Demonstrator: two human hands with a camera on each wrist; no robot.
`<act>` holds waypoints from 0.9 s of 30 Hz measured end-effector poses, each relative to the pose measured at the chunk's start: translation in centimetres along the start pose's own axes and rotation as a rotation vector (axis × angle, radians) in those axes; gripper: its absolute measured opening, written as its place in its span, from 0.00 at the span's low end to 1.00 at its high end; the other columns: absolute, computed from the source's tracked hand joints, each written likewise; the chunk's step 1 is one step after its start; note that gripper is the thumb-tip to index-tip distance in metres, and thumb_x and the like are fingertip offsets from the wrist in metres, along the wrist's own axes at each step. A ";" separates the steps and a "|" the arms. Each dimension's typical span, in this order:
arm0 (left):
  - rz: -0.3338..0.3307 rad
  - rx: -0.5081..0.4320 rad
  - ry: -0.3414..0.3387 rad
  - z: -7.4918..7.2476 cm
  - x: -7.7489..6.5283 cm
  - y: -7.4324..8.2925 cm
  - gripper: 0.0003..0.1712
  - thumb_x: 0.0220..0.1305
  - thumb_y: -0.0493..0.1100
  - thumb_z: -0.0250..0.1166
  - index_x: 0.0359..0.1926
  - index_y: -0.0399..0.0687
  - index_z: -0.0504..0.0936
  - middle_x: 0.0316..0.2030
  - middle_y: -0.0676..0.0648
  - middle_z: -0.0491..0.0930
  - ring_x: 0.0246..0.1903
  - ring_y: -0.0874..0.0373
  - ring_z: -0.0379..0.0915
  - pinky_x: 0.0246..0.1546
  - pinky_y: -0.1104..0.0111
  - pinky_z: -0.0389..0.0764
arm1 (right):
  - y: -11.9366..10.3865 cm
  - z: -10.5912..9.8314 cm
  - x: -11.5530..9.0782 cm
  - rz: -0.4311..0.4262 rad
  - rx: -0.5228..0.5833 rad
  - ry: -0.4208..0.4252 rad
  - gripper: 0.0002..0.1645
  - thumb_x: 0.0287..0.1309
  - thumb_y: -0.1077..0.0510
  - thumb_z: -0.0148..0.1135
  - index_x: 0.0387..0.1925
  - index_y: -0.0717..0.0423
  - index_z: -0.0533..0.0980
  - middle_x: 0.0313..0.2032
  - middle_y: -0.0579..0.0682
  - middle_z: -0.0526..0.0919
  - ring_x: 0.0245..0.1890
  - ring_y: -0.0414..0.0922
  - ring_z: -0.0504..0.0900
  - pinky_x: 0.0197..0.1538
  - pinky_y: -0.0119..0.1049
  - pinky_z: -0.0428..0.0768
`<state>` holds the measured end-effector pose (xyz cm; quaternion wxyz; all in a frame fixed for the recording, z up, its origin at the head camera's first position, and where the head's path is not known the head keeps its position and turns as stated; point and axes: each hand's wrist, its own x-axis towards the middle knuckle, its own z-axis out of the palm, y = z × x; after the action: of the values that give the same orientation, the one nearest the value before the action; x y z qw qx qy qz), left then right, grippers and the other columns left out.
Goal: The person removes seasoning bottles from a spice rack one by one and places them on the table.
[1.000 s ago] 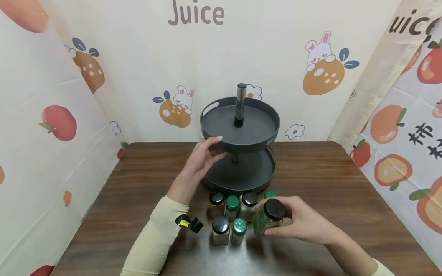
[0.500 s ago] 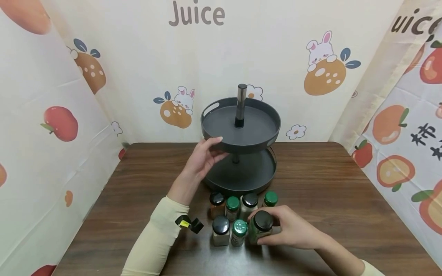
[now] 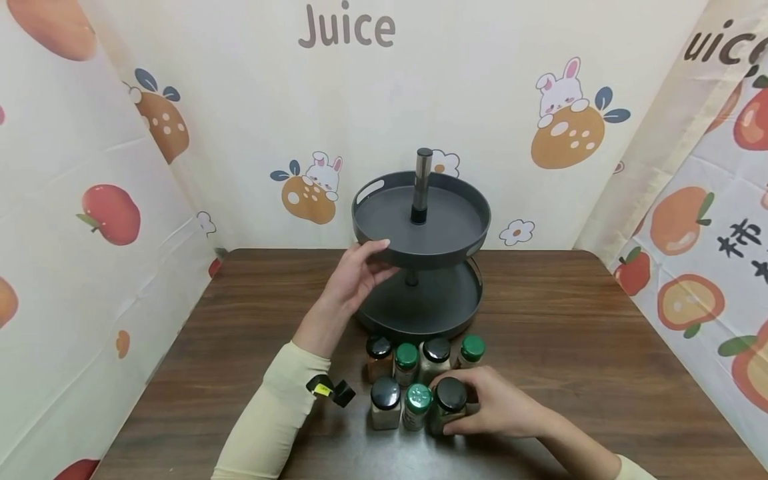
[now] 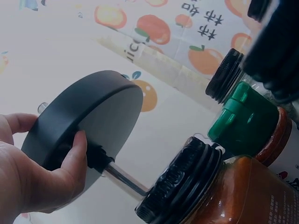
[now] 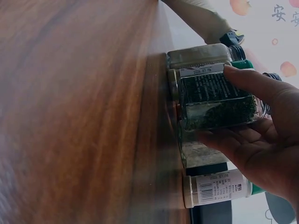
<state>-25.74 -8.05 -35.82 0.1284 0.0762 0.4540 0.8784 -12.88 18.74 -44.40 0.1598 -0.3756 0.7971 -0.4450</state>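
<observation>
My left hand (image 3: 354,283) grips the near-left rim of the upper tray (image 3: 450,213) of a dark grey two-tier rack, thumb over the rim and fingers underneath. Its lower tray (image 3: 420,310) sits beneath. With thumb and fingers, my right hand (image 3: 501,403) holds a black-lidded spice jar (image 3: 450,397) upright at the right end of the front row. Dark green flakes show inside this glass jar (image 5: 219,109) in the right wrist view. Its base is at or just above the tabletop; I cannot tell which. Beside it stands a green-lidded shaker (image 3: 417,407).
A black-lidded jar (image 3: 385,403) ends the front row at left. Behind stand an orange-brown spice jar (image 3: 379,360), a green-lidded shaker (image 3: 406,363), a black-lidded jar (image 3: 435,360) and another green-lidded shaker (image 3: 472,350). Printed curtain (image 3: 240,100) surrounds the wooden table (image 3: 240,320).
My right hand has carried the green-flake jar left, down and toward me, beside the front green-lidded shaker. My left hand has stayed on the upper tray's rim.
</observation>
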 end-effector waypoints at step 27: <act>-0.006 0.002 -0.004 0.0 -0.1 0.1 0.30 0.68 0.39 0.59 0.68 0.37 0.63 0.47 0.42 0.75 0.43 0.53 0.78 0.55 0.54 0.78 | 0.0 0.2 -0.2 0.055 -0.031 -0.029 0.31 0.48 0.49 0.77 0.55 0.41 0.75 0.43 0.38 0.84 0.38 0.36 0.82 0.41 0.34 0.84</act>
<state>-25.68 -8.13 -35.69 0.1320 0.0767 0.4547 0.8775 -12.64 18.74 -44.50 0.1777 -0.3624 0.8116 -0.4224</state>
